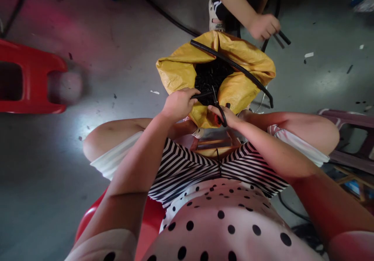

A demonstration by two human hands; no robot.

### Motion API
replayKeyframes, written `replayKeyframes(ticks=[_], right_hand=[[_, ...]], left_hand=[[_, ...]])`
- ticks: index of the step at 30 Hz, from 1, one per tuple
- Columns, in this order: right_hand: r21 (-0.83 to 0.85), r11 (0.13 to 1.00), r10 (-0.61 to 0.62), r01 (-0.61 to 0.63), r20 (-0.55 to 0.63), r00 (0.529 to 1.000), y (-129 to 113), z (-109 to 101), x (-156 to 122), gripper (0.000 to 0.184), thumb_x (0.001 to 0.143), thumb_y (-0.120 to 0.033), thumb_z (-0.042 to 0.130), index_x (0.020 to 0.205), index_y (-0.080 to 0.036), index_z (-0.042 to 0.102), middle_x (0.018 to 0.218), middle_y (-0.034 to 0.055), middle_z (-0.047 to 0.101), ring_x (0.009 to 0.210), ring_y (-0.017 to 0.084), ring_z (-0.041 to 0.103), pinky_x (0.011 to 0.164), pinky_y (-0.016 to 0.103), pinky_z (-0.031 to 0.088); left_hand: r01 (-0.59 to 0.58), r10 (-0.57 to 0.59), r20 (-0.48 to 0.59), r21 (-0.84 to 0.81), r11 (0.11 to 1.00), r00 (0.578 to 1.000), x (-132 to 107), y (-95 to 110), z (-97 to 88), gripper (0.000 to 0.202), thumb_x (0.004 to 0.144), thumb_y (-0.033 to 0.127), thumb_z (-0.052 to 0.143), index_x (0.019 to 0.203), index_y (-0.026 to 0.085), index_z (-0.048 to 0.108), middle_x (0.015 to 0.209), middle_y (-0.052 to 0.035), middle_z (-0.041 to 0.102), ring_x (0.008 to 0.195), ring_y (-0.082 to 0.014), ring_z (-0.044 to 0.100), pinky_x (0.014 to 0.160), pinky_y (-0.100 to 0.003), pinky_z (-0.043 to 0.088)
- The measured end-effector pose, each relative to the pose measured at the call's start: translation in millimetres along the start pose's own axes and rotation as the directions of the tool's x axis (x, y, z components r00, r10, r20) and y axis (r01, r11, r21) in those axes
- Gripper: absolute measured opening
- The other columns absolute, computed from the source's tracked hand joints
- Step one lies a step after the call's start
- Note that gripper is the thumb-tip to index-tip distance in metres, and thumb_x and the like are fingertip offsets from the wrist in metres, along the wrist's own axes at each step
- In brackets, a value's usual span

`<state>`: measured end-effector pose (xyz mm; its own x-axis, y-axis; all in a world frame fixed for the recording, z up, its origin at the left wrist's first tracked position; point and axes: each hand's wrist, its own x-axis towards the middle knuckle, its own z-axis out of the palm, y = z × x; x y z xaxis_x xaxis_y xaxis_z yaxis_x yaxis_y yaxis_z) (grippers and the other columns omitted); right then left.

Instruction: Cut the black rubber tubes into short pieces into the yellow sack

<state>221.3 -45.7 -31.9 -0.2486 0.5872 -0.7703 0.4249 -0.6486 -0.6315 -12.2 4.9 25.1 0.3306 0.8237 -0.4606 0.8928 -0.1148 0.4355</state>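
My left hand is closed around a short black corrugated tube piece, held over the mouth of a yellow sack. My right hand grips black-handled scissors whose blades point at the tube piece. The sack stands between my knees and holds a heap of small black cut pieces. A long black corrugated tube lies across the sack's top.
Another person's hand at the far side holds a black tube; their shoe is beside the sack. A red plastic stool stands at left, another stool at right. I sit on a red seat. Cables run over the grey floor.
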Motion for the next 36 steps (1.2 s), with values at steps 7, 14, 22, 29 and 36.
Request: replayKeyframes(ticks=[7, 14, 22, 29, 36], right_hand=[[-0.168, 0.981, -0.12, 0.1, -0.113, 0.986, 2.3, -1.8, 0.1, 0.079, 0.099, -0.095, 0.059, 0.064, -0.025, 0.05, 0.057, 0.0001, 0.052, 0.059, 0.015, 0.049, 0.063, 0.032, 0.035], [-0.163, 0.976, -0.171, 0.145, -0.153, 0.973, 7.2, -2.4, 1.4, 0.081, 0.085, -0.101, 0.067, 0.063, -0.026, 0.044, 0.058, -0.0038, 0.041, 0.06, 0.013, 0.041, 0.062, 0.032, 0.029], [-0.078, 0.994, -0.082, 0.082, 0.003, 0.997, 9.5, -0.1, -2.0, 0.063, 0.094, -0.086, 0.071, 0.086, -0.025, 0.059, 0.074, 0.0006, 0.065, 0.075, 0.02, 0.061, 0.073, 0.033, 0.047], [-0.131, 0.989, -0.069, 0.071, 0.018, 0.997, 5.2, 2.0, -3.9, 0.063, 0.098, -0.087, 0.066, 0.085, -0.026, 0.058, 0.075, 0.0028, 0.067, 0.079, 0.024, 0.065, 0.08, 0.037, 0.051], [-0.226, 0.972, -0.068, 0.068, 0.008, 0.998, -3.3, -1.3, -8.8, 0.063, 0.095, -0.089, 0.068, 0.09, -0.026, 0.062, 0.083, 0.0029, 0.068, 0.086, 0.026, 0.065, 0.086, 0.038, 0.051]], left_hand=[[-0.016, 0.016, 0.02, -0.014, 1.0, 1.0, 4.5, -8.2, 4.3, 0.048, 0.105, 0.026, 0.056, 0.148, 0.027, 0.079, 0.148, -0.0085, 0.081, 0.138, -0.0333, 0.074, 0.12, -0.046, 0.058], [0.025, -0.025, -0.016, -0.011, 1.0, 1.0, 4.4, -13.4, -4.6, 0.046, 0.103, 0.025, 0.059, 0.144, 0.025, 0.08, 0.147, -0.0113, 0.08, 0.136, -0.036, 0.074, 0.117, -0.049, 0.059], [0.118, -0.12, -0.065, -0.023, 0.993, 0.991, 6.2, -14.0, -7.6, 0.037, 0.101, 0.028, 0.064, 0.134, 0.023, 0.08, 0.136, -0.0128, 0.083, 0.128, -0.0361, 0.077, 0.11, -0.048, 0.061], [0.046, -0.05, -0.055, -0.07, 0.997, 0.997, 5.9, -9.5, 0.2, 0.037, 0.098, 0.027, 0.064, 0.13, 0.025, 0.081, 0.133, -0.011, 0.083, 0.126, -0.0349, 0.076, 0.112, -0.048, 0.06], [0.054, -0.062, -0.071, -0.102, 0.993, 0.996, 7.1, -8.4, -0.2, 0.037, 0.1, 0.027, 0.063, 0.132, 0.023, 0.08, 0.133, -0.0119, 0.084, 0.124, -0.0344, 0.077, 0.111, -0.048, 0.061]])
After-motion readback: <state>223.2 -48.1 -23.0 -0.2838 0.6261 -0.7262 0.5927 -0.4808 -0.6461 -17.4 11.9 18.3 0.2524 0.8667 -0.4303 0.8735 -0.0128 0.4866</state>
